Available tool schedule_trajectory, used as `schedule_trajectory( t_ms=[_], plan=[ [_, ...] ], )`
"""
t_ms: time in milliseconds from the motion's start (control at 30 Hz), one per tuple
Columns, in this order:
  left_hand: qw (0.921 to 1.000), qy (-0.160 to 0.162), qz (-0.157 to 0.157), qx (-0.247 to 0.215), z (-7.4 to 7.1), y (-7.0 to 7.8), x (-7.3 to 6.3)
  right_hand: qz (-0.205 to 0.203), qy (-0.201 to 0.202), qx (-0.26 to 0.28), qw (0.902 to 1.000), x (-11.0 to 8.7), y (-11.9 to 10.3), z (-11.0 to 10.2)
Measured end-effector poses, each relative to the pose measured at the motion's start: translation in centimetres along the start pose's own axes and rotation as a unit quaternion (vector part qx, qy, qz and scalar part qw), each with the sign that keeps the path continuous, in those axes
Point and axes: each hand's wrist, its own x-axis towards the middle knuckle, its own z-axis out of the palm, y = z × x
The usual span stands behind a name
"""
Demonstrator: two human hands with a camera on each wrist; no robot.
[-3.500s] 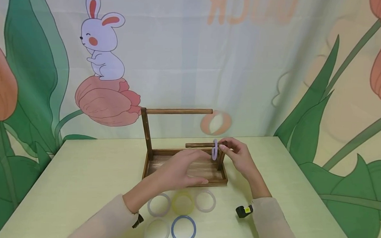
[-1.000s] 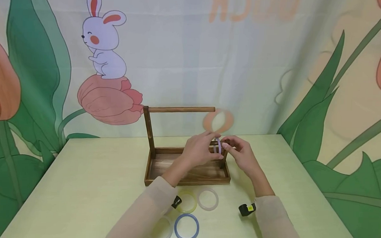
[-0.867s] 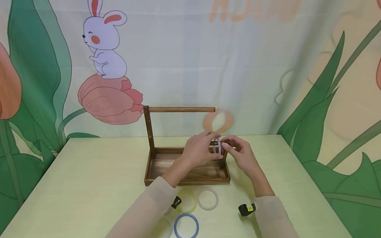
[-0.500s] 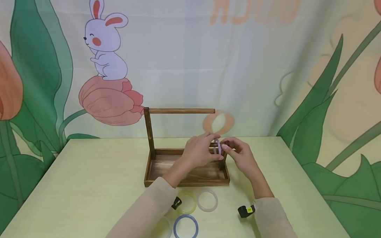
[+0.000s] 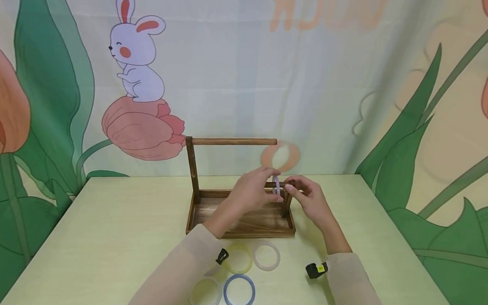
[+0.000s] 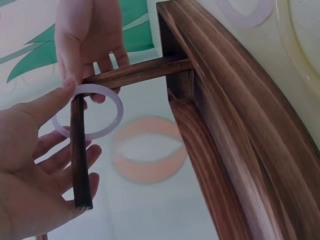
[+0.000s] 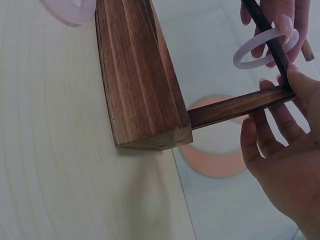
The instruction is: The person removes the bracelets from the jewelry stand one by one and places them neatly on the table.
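A pale purple bangle (image 5: 277, 186) hangs around the lower rod of a dark wooden bangle stand (image 5: 261, 235). My left hand (image 5: 252, 188) holds this bangle, index finger at its top and thumb at its bottom. In the left wrist view the bangle (image 6: 119, 112) encircles the rod close to the post corner, with the left thumb on its rim. My right hand (image 5: 308, 199) grips the stand where the short post meets the lower rod. In the right wrist view that hand (image 7: 285, 145) has its thumb and fingers around the corner.
On the table in front of the stand lie a yellow bangle (image 5: 250, 262), a pale pink one (image 5: 278, 258), a blue one (image 5: 253, 294) and a whitish one (image 5: 219, 296). The left sleeve (image 5: 175, 271) overlaps part of this group. A taller bare rod (image 5: 232, 141) rises behind.
Since the oldest frame, my left hand has come up and right and taken hold of the purple bangle. In the last half second it has shifted slightly left with it. The right hand keeps its grip.
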Motion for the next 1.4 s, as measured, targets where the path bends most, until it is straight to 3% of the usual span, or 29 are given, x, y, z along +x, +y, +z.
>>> schedule_trajectory(
  t_ms=[233, 567, 933, 1400],
  plan=[
    [0.9980, 0.013, 0.018, -0.059, -0.8, -1.3, -0.7, -0.005, 0.006, 0.000, 1.0000, -0.1, 0.3, -0.1],
    [0.9894, 0.018, 0.019, -0.142, -1.3, -3.8, -1.8, -0.011, 0.009, 0.003, 0.9999, 0.1, 0.2, 0.2],
    [0.9881, 0.026, 0.018, -0.150, -1.5, -5.5, -2.6, -0.010, 0.012, 0.001, 0.9999, 0.1, 0.2, 0.1],
    [0.9872, 0.029, -0.013, -0.156, -2.3, -7.4, -4.0, -0.003, 0.013, -0.007, 0.9999, 0.0, 0.4, 0.0]
  ],
)
